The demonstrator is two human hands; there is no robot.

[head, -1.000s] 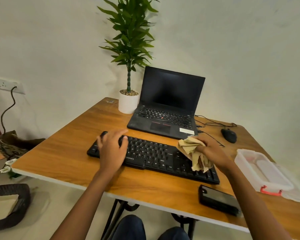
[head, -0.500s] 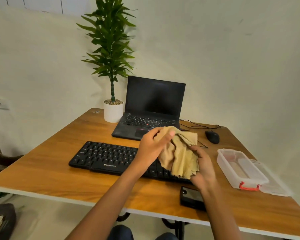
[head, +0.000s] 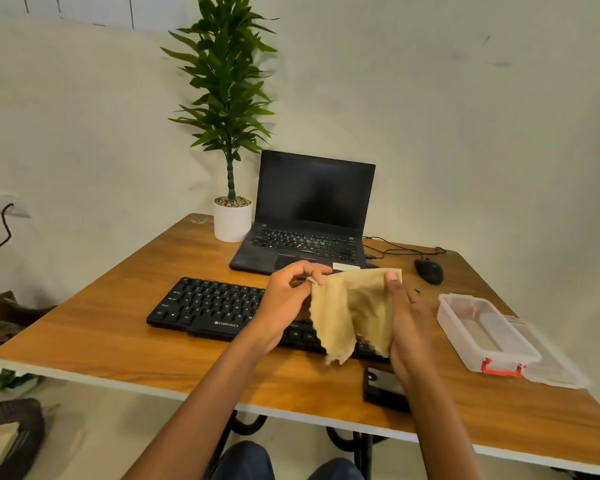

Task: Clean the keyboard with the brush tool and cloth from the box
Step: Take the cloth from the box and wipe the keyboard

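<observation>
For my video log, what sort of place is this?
Likely a home or small office workspace: a wooden desk with an open black laptop, a black external keyboard and a potted green plant.

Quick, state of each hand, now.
Left hand: pinching the cloth at its top corner.
Right hand: holding the cloth's other top corner.

The single head view looks forward and down from the near edge of the table (head: 118,306), facing the wall (head: 465,133). The left hand (head: 284,306), right hand (head: 409,327) and cloth (head: 350,313) sit closest, mid-frame, with the forearms entering from below. The keyboard (head: 215,303) shows behind them, the laptop (head: 312,202) and plant (head: 227,81) at the far side. The wide lens takes in floor (head: 84,427) at left and the box (head: 482,330) at right.
</observation>
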